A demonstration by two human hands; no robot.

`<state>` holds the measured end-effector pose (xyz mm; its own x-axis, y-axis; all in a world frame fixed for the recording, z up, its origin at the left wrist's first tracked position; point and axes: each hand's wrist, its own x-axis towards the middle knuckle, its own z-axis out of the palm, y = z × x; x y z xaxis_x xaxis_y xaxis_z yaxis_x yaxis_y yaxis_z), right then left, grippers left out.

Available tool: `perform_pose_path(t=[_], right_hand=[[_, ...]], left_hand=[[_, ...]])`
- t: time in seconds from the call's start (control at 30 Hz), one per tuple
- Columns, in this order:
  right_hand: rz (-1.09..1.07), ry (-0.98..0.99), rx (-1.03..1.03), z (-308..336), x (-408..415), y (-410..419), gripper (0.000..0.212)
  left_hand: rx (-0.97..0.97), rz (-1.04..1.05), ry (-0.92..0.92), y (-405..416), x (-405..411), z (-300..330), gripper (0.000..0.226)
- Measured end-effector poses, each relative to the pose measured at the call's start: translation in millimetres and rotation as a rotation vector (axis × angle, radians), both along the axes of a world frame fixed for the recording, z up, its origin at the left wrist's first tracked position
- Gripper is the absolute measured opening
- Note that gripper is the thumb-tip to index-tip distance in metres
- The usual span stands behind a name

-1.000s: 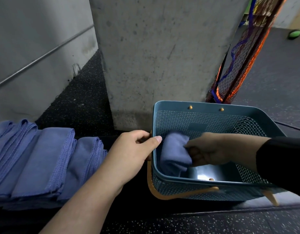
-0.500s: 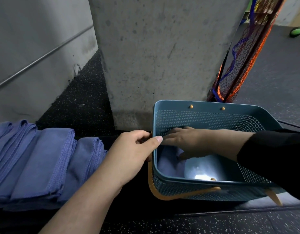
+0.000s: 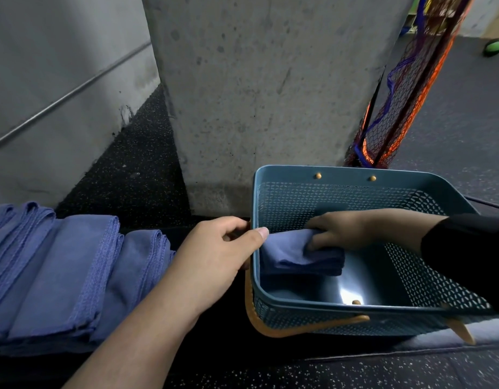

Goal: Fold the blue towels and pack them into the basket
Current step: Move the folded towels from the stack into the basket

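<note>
Down on the dark speckled floor (image 3: 369,372), a blue mesh basket (image 3: 355,175) sits right in front of a grey concrete pillar (image 3: 270,80); its orange handle (image 3: 299,328) is folded down along the near wall. Inside, at the left end, a folded blue towel (image 3: 293,252) lies flat just against the left wall, with bare basket bottom beside it to the right. The right hand (image 3: 344,228), coming out of a black sleeve (image 3: 473,248), reaches into the basket from the right; its fingers are curled over the towel's right edge, the fingertips tucked against the cloth and gripping it. The left hand (image 3: 217,256) holds the basket's left rim; its thumb hooks over the top edge into the basket, close to the towel, while the other fingers curl round the outside of the wall. To the left of the basket, well apart from it, a row of folded blue towels (image 3: 60,273) lies on the floor, overlapping one another; the left forearm crosses in front of the nearest one. Behind the basket, to the right of the pillar, an orange and purple net (image 3: 397,108) hangs down; a small green ball (image 3: 494,47) rests far off at the upper right.
</note>
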<state>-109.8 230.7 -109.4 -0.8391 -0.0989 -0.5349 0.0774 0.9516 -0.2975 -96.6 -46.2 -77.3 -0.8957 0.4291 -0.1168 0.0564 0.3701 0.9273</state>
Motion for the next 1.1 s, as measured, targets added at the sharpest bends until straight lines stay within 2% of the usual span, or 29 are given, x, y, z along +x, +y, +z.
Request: perform_pose_path(t=[0.07,0.17,0.23,0.3,0.4,0.43,0.5,0.57,0.67,0.83,0.9,0.97,1.1], right_hand=[[-0.096,-0.004,-0.062,-6.9,-3.1,0.0,0.029],[-0.099,0.016,0.06,-17.9,-6.0,-3.6,0.03],[0.005,0.028,0.222,-18.2,-6.5,-6.2,0.041],[0.137,0.139,0.441,-13.4,-4.2,-9.1,0.051],[0.341,0.367,0.639,0.1,3.0,-18.3,0.047],[0.413,0.454,0.626,4.3,5.5,-21.4,0.045],[0.56,0.625,0.466,9.6,8.0,-24.7,0.051],[0.713,0.579,0.36,7.7,7.0,-24.1,0.059],[0.894,0.495,0.411,-8.0,6.9,-22.6,0.052],[0.882,0.604,0.399,-15.5,6.4,-22.0,0.058],[0.893,0.586,0.407,-15.2,4.2,-21.9,0.052],[0.898,0.556,0.372,-13.5,2.8,-21.3,0.047],[0.81,0.578,0.192,3.8,1.9,-19.7,0.05]], left_hand=[[0.0,-0.002,0.008,-0.6,-0.6,-1.2,0.03],[-0.004,-0.002,0.015,-0.5,-1.0,-1.9,0.041],[-0.004,-0.004,0.024,-0.6,-1.7,-2.4,0.041],[0.004,-0.009,0.022,-0.9,-2.7,-2.9,0.04],[0.017,-0.013,0.026,-1.2,-3.5,-3.9,0.042],[0.021,-0.013,0.025,-1.0,-3.3,-3.9,0.042],[0.025,-0.015,0.021,-0.4,-3.7,-4.8,0.045],[0.022,-0.015,0.019,-0.3,-3.7,-5.5,0.047],[0.011,-0.019,0.034,-1.0,-3.1,-4.0,0.045],[-0.016,-0.027,0.069,-2.9,-2.7,-4.6,0.025],[-0.005,-0.031,0.073,-3.6,-2.7,-5.1,0.02],[-0.001,-0.03,0.078,-3.8,-1.3,-3.5,0.019],[-0.02,0.062,0.17,-7.7,-1.8,1.8,0.024]])
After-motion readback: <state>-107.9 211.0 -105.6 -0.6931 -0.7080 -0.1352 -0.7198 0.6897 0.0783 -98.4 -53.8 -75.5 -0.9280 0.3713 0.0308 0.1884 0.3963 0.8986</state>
